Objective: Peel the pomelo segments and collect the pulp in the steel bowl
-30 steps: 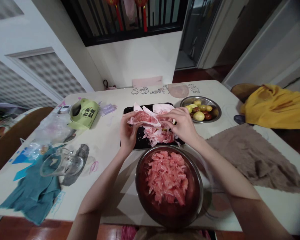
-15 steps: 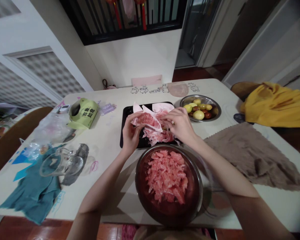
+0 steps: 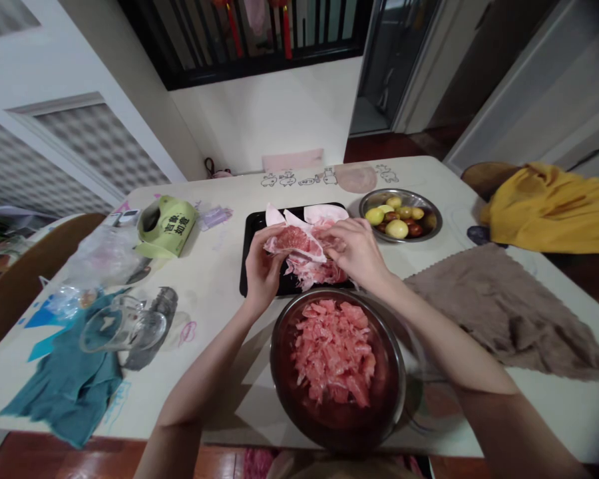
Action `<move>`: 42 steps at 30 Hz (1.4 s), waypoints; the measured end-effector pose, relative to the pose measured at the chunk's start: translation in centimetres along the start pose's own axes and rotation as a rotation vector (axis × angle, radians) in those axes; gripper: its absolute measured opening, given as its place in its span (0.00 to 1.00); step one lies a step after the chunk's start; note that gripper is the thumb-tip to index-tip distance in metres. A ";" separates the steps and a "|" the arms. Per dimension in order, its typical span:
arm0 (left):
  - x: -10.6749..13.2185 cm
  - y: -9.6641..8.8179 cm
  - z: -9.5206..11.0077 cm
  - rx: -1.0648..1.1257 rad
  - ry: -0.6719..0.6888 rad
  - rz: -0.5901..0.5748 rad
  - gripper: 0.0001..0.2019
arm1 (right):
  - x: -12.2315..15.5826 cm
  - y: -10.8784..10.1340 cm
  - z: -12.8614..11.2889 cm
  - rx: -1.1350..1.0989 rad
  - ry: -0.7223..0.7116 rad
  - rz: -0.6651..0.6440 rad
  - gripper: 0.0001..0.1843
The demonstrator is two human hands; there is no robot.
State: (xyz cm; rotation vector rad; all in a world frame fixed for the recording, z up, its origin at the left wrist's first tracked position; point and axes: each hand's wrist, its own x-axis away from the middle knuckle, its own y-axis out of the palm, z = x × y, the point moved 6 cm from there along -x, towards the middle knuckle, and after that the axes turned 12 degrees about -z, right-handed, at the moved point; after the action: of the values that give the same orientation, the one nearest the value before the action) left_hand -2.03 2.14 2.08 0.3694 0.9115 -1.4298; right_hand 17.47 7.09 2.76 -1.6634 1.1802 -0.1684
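My left hand [image 3: 260, 266] and my right hand [image 3: 358, 251] both grip a pink pomelo segment [image 3: 293, 240] with its pale membrane peeled partly back, held just above a black tray [image 3: 249, 263]. Torn membrane and pith scraps [image 3: 315, 269] lie heaped on the tray under my hands. Close in front of me stands a large steel bowl [image 3: 397, 392] filled with peeled pink pomelo flesh [image 3: 333, 352].
A steel dish of small green and red fruits [image 3: 399, 217] sits behind the tray at the right. A brown cloth [image 3: 499, 313] lies at the right, a yellow cloth [image 3: 554, 209] beyond it. At the left are a glass jug [image 3: 122, 324], a teal cloth [image 3: 64, 386], plastic bags [image 3: 97, 256] and a green pack [image 3: 167, 226].
Both hands have drawn the segment slightly nearer and lower over the tray, and my right fingers have shifted along its membrane. Nothing else on the table has moved.
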 end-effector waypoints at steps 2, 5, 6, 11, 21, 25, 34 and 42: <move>0.0 0.0 0.1 -0.017 0.004 0.003 0.16 | 0.1 -0.2 0.0 0.020 0.039 0.029 0.06; 0.0 0.1 0.2 -0.042 0.008 -0.001 0.16 | 0.3 -0.3 0.1 0.030 0.064 0.049 0.04; 0.0 0.1 0.2 -0.043 0.012 -0.001 0.16 | 0.3 -0.3 0.1 0.020 0.065 0.054 0.04; 0.0 0.0 -0.1 -0.023 0.015 0.006 0.16 | 0.2 -0.1 0.5 -0.054 0.044 0.060 0.08; 0.3 -0.3 0.1 -0.027 0.000 0.076 0.15 | 1.2 -1.6 -3.0 -0.062 -0.144 0.262 0.08; 0.5 -0.3 0.9 -0.063 0.023 0.089 0.14 | 2.0 -1.6 -4.3 0.079 -0.158 0.346 0.07; 1.5 1.0 2.5 -0.067 0.017 0.123 0.17 | 2.6 -2.3 -5.5 0.083 -0.148 0.411 0.03; 1.8 1.3 2.1 0.010 -0.086 0.140 0.22 | 3.2 -1.4 -6.1 0.276 -0.283 0.392 0.08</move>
State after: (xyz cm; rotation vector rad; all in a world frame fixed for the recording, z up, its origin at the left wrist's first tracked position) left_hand -0.33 -0.36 1.69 0.3699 0.7935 -1.3120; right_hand 16.24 0.70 5.26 -1.1477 1.1810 0.1411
